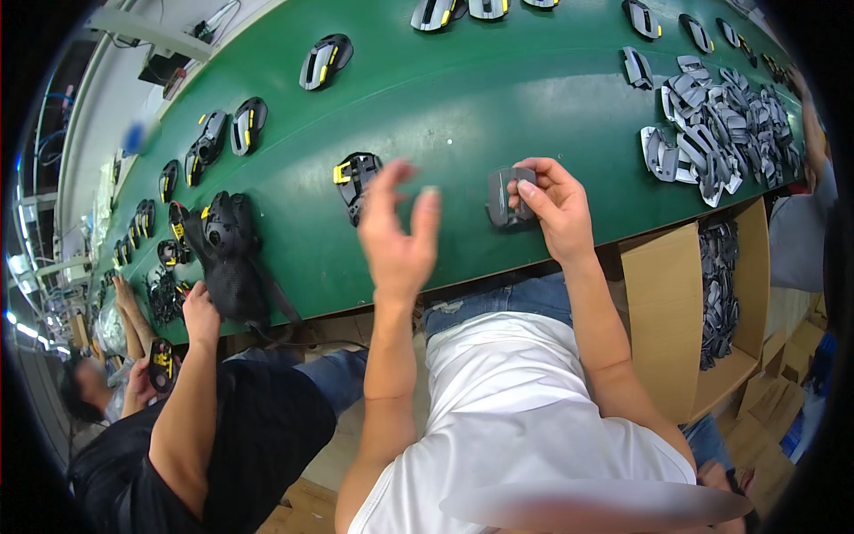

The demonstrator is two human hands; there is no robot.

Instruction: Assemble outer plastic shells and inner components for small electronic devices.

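Observation:
My right hand pinches a dark grey curved plastic cover just above the green worktable. Its fingertips wrap the cover's right side. To the left of it, my left hand is raised over the table, slightly blurred, with thumb and fingers apart and nothing seen between them. Right behind that hand lies a black plastic housing with a yellow piece at its upper left. The hand hides part of its right side, and I cannot tell whether they touch.
Loose grey plastic covers pile up at the right. An open cardboard box of dark parts stands beside me. Grey-and-black mouse-shaped units line the far side. At left, a co-worker sits by a black mesh bag.

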